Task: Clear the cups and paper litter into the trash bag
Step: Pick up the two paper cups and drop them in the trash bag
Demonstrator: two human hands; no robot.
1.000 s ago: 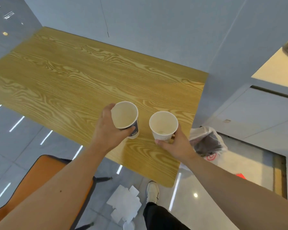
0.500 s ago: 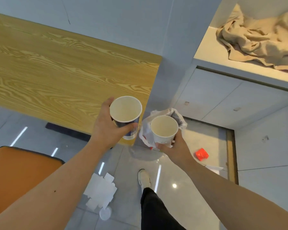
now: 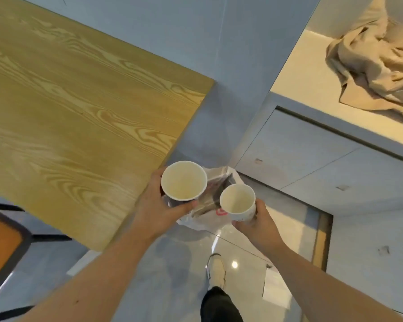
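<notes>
My left hand [image 3: 157,210] grips a paper cup with a dark outer wall [image 3: 183,180], held upright past the corner of the wooden table [image 3: 75,117]. My right hand [image 3: 257,223] holds a smaller white paper cup [image 3: 237,201], also upright. Both cups look empty and hover right over a white plastic trash bag [image 3: 213,218] that sits on the floor below, its dark opening showing between the two cups. Much of the bag is hidden behind the cups and my hands.
An orange chair [image 3: 2,238] stands at the lower left beside the table. A grey cabinet [image 3: 312,163] with a crumpled beige cloth [image 3: 372,59] on its top fills the right side. My shoe [image 3: 216,270] is on the glossy floor just short of the bag.
I have turned and stepped right, away from the table. Both cups have travelled from above the tabletop to above the trash bag, which now sits directly under them.
</notes>
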